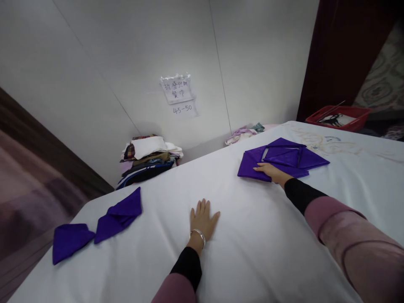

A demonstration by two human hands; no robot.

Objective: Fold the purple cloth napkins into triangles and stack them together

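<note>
My left hand (203,219) lies flat on the white tablecloth (221,261), fingers spread and holding nothing; a silver bangle circles its wrist. Farther right, my right hand (274,171) grips the near edge of a purple cloth napkin (252,162), its thumb on top and most fingers hidden. This napkin belongs to a cluster of folded purple napkins (312,159) that overlap one another. On the left of the table are two more folded pieces, a purple napkin (119,214) and another purple napkin (70,242), their corners meeting.
A stack of folded clothes (147,155) rises beyond the table's far edge, by the wall. More crumpled fabric (241,134) sits behind the right part. A red basket (356,122) with tools stands at the far right. Handwritten paper signs (177,89) hang on the wall.
</note>
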